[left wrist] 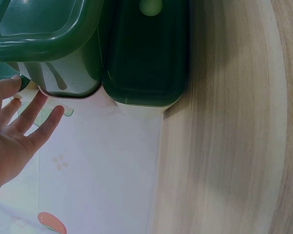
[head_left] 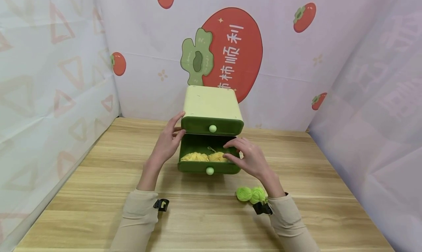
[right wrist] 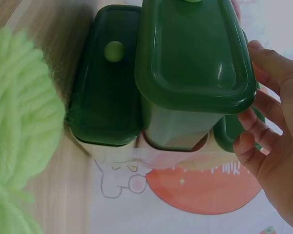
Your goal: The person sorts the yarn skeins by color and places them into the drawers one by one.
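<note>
A small cabinet point(head_left: 211, 102) with a cream top and green drawers stands on the table. Below its top drawer point(head_left: 197, 126), a pulled-out drawer point(head_left: 192, 167) holds two yellow yarn balls point(head_left: 195, 156). My left hand point(head_left: 166, 142) touches the cabinet's left side, fingertips at the top drawer's edge. Over the right end of the pulled-out drawer is my right hand point(head_left: 250, 158), thumb and fingers apart, beside the right yellow ball. In the right wrist view, the right hand's lower fingers point(right wrist: 246, 146) lie outside the drawer's side.
Two bright green yarn balls point(head_left: 244, 193) lie on the wooden table point(head_left: 197, 215), in front of the cabinet and to the right. A closed lower drawer point(left wrist: 146, 58) shows in the wrist views. Behind the cabinet hangs a tomato-printed cloth point(head_left: 148, 32).
</note>
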A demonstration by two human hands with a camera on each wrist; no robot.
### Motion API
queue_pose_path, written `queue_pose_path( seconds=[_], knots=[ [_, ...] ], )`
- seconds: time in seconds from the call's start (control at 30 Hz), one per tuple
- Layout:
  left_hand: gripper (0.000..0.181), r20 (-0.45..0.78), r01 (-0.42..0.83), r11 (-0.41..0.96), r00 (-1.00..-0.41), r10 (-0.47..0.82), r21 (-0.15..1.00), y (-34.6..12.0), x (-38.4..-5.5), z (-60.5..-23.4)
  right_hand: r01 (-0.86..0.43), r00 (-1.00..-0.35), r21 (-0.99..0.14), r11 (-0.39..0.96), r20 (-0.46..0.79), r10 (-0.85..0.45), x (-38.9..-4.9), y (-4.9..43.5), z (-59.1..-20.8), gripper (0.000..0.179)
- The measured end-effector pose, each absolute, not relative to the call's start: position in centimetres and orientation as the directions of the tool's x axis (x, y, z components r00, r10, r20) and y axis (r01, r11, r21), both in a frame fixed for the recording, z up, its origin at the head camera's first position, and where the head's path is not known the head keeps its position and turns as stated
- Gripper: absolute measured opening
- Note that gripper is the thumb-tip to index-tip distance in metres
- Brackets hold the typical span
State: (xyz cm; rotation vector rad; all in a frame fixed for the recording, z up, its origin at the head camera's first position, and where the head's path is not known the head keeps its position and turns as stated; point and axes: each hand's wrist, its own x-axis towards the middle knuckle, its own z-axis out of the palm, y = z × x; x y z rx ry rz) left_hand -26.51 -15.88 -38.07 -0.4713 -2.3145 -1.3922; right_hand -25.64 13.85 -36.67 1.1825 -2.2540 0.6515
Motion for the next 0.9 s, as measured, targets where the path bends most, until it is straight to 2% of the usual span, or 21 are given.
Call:
queue_pose_path(
  seconds=[0.37, 0.7, 0.9],
  knots=[
    [0.060, 0.501, 0.481, 0.453, -0.861, 0.084, 0.750, -16.01, -26.40, -38.00, -0.873, -0.446, -0.158, 0.461, 0.643, -0.623, -25.40, 13.69, -36.40, 0.020],
    [0.060, 0.493, 0.475, 0.442, -0.866, 0.082, 0.761, -15.92, -26.38, -38.00, -0.937, -0.336, -0.119, 0.330, 0.568, -0.751, -25.12, 13.68, -36.27, 0.021],
    [0.061, 0.491, 0.470, 0.456, -0.867, 0.081, 0.755, -15.92, -26.49, -38.05, -0.949, -0.310, -0.132, 0.287, 0.571, -0.760, -24.99, 13.74, -36.01, 0.016]
  ],
)
